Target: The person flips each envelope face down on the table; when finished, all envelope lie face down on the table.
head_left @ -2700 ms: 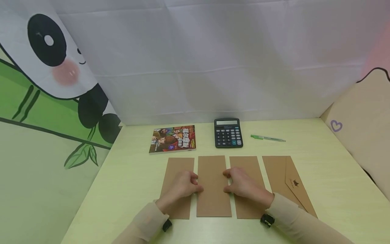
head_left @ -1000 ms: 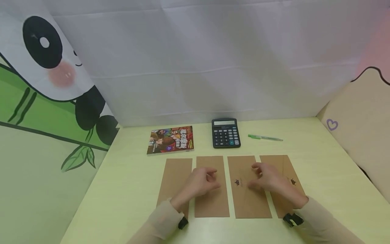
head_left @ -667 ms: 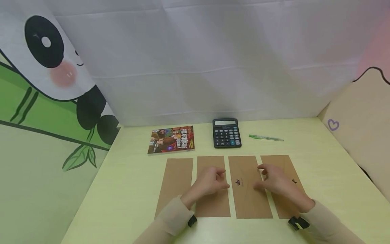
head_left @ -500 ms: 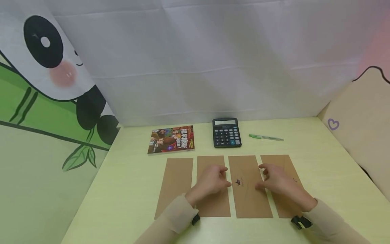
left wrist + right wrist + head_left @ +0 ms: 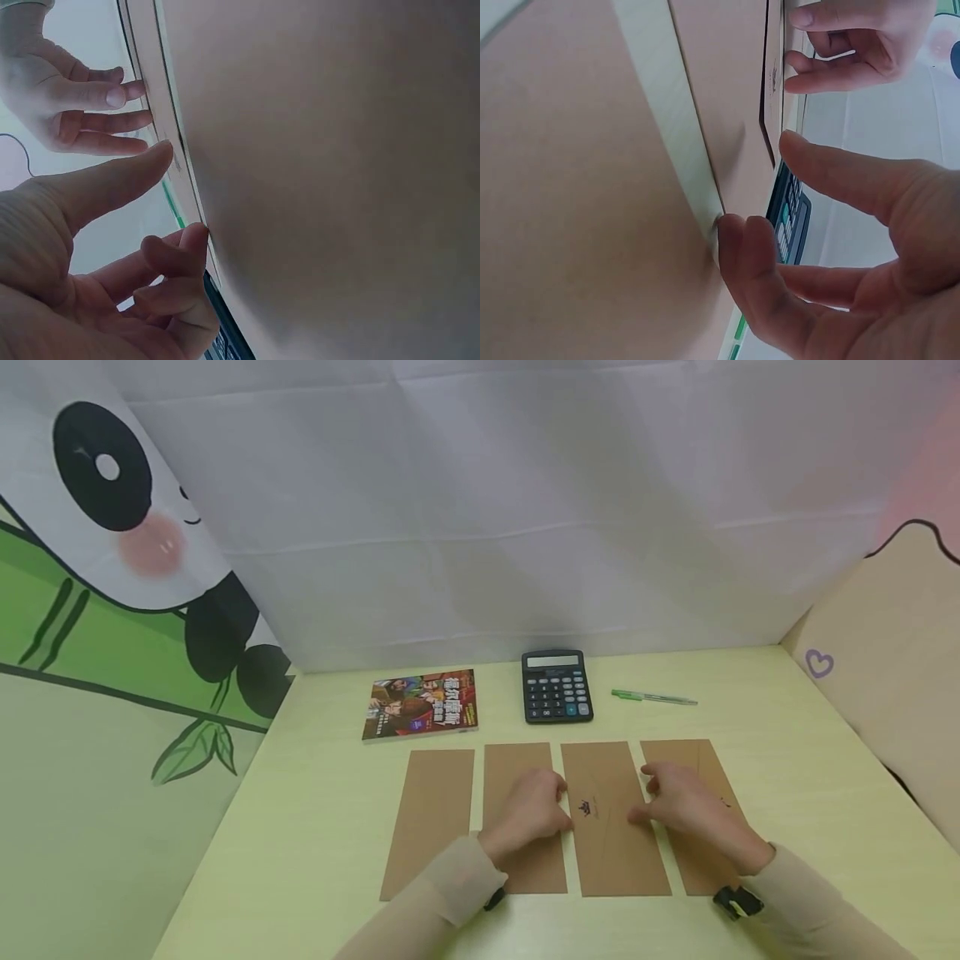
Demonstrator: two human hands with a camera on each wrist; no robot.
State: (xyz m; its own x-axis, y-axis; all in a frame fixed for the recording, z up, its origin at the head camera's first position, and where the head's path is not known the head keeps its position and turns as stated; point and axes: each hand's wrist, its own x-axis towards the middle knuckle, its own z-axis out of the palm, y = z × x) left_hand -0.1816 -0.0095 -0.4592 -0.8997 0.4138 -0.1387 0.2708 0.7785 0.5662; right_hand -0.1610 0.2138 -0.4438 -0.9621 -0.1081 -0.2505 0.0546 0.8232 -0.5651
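Four brown envelopes lie side by side on a pale yellow table [image 5: 315, 827], narrow gaps between them, long sides running away from the person. The third envelope from the left [image 5: 611, 860] sits between the two hands, flat, with a small dark crown print [image 5: 584, 808] near its left edge. The left hand [image 5: 528, 814] reaches across the second envelope [image 5: 521, 878], its thumb tip and forefinger at the third one's left edge. The right hand [image 5: 682, 802] lies over the fourth envelope [image 5: 675, 754], thumb reaching onto the third one's right side and forefinger near that edge. Both hands have bent fingers and a clear gap between thumb and forefinger; neither has anything pinched. Whether every fingertip touches paper cannot be told. The first envelope [image 5: 431, 818] lies at the far left. Behind the row are a book [image 5: 420, 703], a calculator [image 5: 557, 687] and a green pen [image 5: 654, 697].

The step in hand looks like squaring up the third envelope. It would probably go best with light, even pressure from both sides, the fingertips low against the edges so that the thin paper slides instead of buckling, and the palms and sleeves lifted clear of the neighbouring envelopes so the row stays straight
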